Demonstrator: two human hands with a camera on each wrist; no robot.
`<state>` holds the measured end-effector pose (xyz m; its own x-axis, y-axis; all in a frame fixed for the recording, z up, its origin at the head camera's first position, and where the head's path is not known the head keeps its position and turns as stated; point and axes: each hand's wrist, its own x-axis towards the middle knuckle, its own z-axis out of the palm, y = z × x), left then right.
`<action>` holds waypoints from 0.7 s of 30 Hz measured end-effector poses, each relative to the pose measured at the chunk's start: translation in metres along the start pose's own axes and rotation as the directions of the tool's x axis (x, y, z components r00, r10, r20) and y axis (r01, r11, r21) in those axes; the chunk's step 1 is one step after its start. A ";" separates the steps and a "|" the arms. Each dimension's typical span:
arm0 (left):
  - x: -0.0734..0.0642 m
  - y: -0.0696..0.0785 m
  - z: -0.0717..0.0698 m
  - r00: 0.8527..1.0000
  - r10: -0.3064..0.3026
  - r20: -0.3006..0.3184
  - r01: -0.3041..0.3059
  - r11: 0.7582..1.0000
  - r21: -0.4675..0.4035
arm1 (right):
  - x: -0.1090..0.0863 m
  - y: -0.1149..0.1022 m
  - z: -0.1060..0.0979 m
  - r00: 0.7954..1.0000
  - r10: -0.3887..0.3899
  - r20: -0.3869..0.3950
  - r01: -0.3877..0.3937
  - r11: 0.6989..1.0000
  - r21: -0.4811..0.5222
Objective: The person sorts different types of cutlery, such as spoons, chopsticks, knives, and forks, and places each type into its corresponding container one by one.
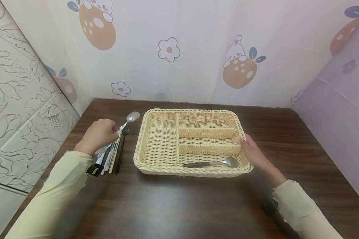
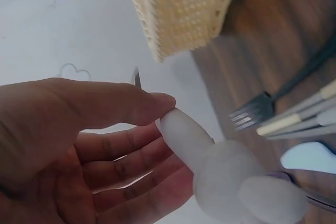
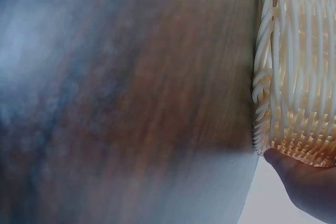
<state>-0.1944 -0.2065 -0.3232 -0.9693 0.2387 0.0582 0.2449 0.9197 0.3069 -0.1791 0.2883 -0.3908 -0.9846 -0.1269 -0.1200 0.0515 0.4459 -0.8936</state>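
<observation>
My left hand (image 1: pixel 99 134) pinches a spoon (image 1: pixel 133 116) between thumb and fingers above the cutlery at the left. Its metal bowl points away toward the back. In the left wrist view the spoon's white handle (image 2: pixel 223 174), with rounded lobes at its end, hangs below the fingertips. At the other side, my right hand (image 1: pixel 253 149) grips the right rim of a cream woven basket (image 1: pixel 160 171), thumb over the edge. The basket has one wide left compartment and three narrow ones at right. A dark-handled spoon (image 1: pixel 197 164) lies in the front narrow compartment.
Under and beside my left hand, several utensils lie on the dark wooden table (image 1: pixel 173 205), among them a black fork (image 1: pixel 121 149), cream-ended sticks (image 1: pixel 114 159) and a white-handled piece (image 1: pixel 100 157). A patterned curtain (image 1: pixel 197 66) hangs behind the table's back edge.
</observation>
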 end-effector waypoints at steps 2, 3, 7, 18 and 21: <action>0.001 0.004 -0.001 1.000 0.017 -0.011 -0.017 1.000 0.001 | 0.000 0.000 0.000 1.000 0.001 0.002 -0.001 1.000 -0.001; 0.002 0.006 -0.002 1.000 0.025 -0.018 -0.025 1.000 0.001 | 0.000 0.000 0.000 1.000 0.002 0.003 -0.002 1.000 -0.006; 0.005 0.015 -0.005 0.999 0.042 -0.024 -0.042 0.999 0.001 | -0.001 -0.001 0.000 1.000 0.008 0.006 -0.008 1.000 -0.011; 0.008 0.042 -0.012 0.995 0.091 -0.031 -0.092 0.996 -0.019 | -0.001 0.000 0.001 1.000 0.004 -0.007 -0.004 1.000 0.017; 0.009 0.049 -0.013 0.994 0.103 -0.019 -0.104 0.994 -0.034 | -0.001 0.000 0.001 1.000 0.002 -0.006 -0.002 1.000 0.020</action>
<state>-0.1915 -0.1630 -0.2947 -0.9391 0.3265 0.1073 0.3434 0.8789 0.3309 -0.1782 0.2880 -0.3912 -0.9856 -0.1203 -0.1189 0.0566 0.4280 -0.9020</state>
